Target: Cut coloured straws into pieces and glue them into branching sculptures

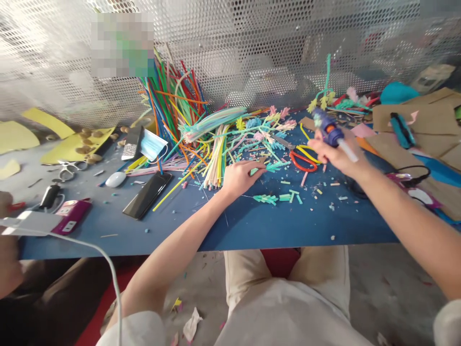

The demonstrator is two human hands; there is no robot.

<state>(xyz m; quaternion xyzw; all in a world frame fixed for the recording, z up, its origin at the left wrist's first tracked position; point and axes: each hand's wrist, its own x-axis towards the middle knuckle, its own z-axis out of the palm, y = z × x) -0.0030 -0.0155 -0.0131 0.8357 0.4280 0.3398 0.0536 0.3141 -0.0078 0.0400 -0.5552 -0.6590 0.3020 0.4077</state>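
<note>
My right hand (336, 153) is raised over the table's right part, its fingers wrapped round a purple hot glue gun (327, 127) with a pale glue stick poking out of the back. My left hand (239, 179) rests low over the table, fingers closed on a teal pipe-cleaner sprig (276, 166) that sticks out to the right. Just below it lies a second teal sprig (265, 198) beside short cut teal pieces (291, 196). Red-handled scissors (303, 162) lie between my hands, near a yellow-handled pair.
Behind my left hand stand bundles of coloured pipe cleaners (180, 108) against a perforated metal screen (273, 43). To the left lie a black phone (147, 194), a white mouse (115, 179) and a purple power strip (74, 215). Cardboard (414, 113) lies right. Another person's arm (9, 269) shows far left.
</note>
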